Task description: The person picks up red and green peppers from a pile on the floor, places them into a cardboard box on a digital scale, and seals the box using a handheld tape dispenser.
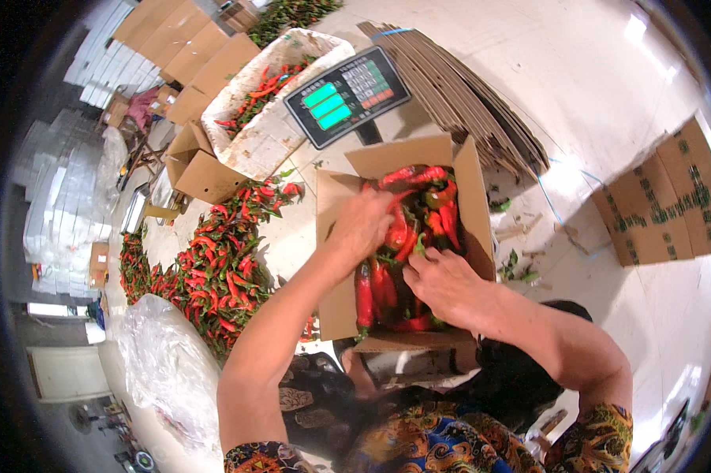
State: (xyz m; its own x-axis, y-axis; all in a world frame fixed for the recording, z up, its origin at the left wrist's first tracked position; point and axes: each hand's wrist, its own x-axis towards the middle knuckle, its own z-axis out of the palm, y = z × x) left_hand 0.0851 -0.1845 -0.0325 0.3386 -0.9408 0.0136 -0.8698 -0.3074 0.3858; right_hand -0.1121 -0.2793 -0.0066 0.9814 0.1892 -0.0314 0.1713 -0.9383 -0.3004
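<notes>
An open cardboard box (338,296) stands in front of me, filled with long red chili peppers (383,285), some with green stems. Over its left side, my left hand (363,225) is closed with its fingertips at a red pepper near the far end. My right hand (444,285) reaches in from the right, its fingers pinched together by a green stem (420,246) in the middle of the box. The undersides of both hands' fingers are partly hidden.
A scale display (347,96) with lit green panels rises just beyond the box. Loose peppers (225,268) are heaped on the floor at left, near clear plastic sheeting (162,359). A white foam bin (264,150), flattened cardboard (458,94) and a taped carton (667,197) stand around.
</notes>
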